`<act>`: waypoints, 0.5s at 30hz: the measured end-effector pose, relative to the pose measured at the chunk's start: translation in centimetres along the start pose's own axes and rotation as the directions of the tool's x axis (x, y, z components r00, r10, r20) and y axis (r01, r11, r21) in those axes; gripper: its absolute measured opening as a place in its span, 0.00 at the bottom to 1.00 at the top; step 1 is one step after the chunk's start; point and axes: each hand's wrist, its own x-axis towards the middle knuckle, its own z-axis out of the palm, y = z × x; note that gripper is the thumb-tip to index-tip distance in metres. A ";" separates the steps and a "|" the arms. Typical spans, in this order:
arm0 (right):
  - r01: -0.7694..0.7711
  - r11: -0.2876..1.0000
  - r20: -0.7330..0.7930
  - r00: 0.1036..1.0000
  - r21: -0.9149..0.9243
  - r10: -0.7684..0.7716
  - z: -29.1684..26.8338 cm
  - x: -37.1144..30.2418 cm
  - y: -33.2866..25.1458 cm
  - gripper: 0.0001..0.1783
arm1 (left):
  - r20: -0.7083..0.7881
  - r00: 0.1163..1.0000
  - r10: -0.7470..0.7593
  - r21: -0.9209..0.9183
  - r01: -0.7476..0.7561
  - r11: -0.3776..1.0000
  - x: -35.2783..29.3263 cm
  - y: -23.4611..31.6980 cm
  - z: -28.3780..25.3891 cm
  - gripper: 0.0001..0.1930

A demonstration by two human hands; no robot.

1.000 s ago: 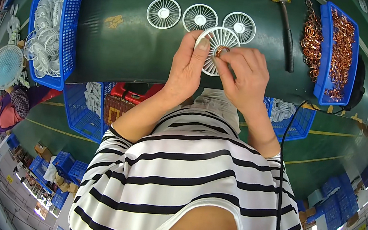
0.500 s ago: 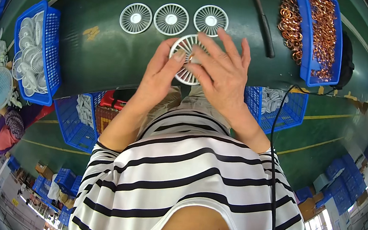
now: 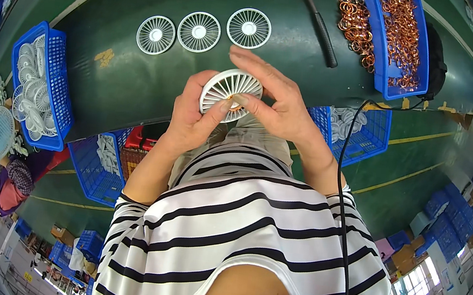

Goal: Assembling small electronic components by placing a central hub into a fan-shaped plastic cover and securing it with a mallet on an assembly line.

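Observation:
Both hands hold one round white fan grille (image 3: 227, 89) just above the near edge of the green table (image 3: 139, 69). My left hand (image 3: 192, 119) grips its left rim, thumb across the face. My right hand (image 3: 275, 102) pinches at the grille's centre, where a small copper-coloured part shows, with the other fingers spread. Three more white grilles lie in a row on the table beyond: one at the left (image 3: 156, 35), one in the middle (image 3: 198, 31), one at the right (image 3: 248, 28).
A blue basket of white grilles (image 3: 38, 88) stands at the left. A blue bin of copper coils (image 3: 403, 35) is at the right, with loose coils (image 3: 355, 14) and a hammer (image 3: 319, 18) beside it. More blue crates (image 3: 97, 165) sit under the table. Another person (image 3: 1, 188) sits at lower left.
The grille was lifted off the table and drawn toward my body. My right hand shifted from pressing flat on it to pinching its centre.

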 end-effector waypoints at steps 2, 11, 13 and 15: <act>-0.013 1.000 0.023 1.000 0.028 0.013 -0.7 -0.1 0.6 0.29 | 0.031 0.995 0.090 0.109 -0.093 0.990 0.3 -0.4 -0.1 0.22; -0.795 0.261 -0.816 0.577 -0.548 0.043 -13.6 -1.6 15.1 0.19 | -0.706 0.613 0.356 0.568 0.190 0.801 3.3 -8.4 -10.3 0.20; -0.807 0.155 -0.804 0.586 -0.570 0.099 -15.6 -2.5 16.8 0.19 | -0.740 0.540 0.401 0.639 0.378 0.670 3.5 -8.5 -13.1 0.19; -0.774 0.212 -0.773 0.625 -0.597 0.105 -15.4 -2.4 16.7 0.18 | -0.725 0.628 0.284 0.644 0.470 0.603 3.6 -10.1 -15.7 0.16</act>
